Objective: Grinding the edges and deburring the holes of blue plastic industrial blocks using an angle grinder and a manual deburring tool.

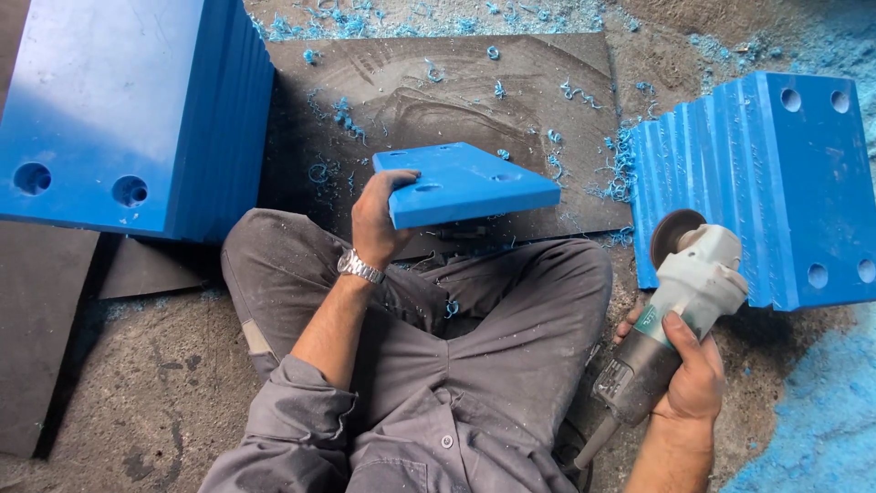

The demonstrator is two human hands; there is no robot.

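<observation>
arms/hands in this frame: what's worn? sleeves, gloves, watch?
Both hands are bare, no gloves. The left hand has a silver metal-link wristwatch at the wrist and a grey work-shirt sleeve rolled up near the elbow, flecked with blue shavings. The right hand shows a bare forearm down to the frame edge; no sleeve, watch or ring can be seen there.

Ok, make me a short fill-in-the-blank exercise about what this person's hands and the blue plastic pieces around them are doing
1. The left hand holds a flat blue plastic plate by its ____ edge.
2. The right hand grips a grey-green ____ with a round disc.
3. Curly blue plastic ____ litter the dark mat.
4. The stack of blue plastic plates lies beside the ____ hand.

Missing words: left; angle grinder; shavings; right
</observation>
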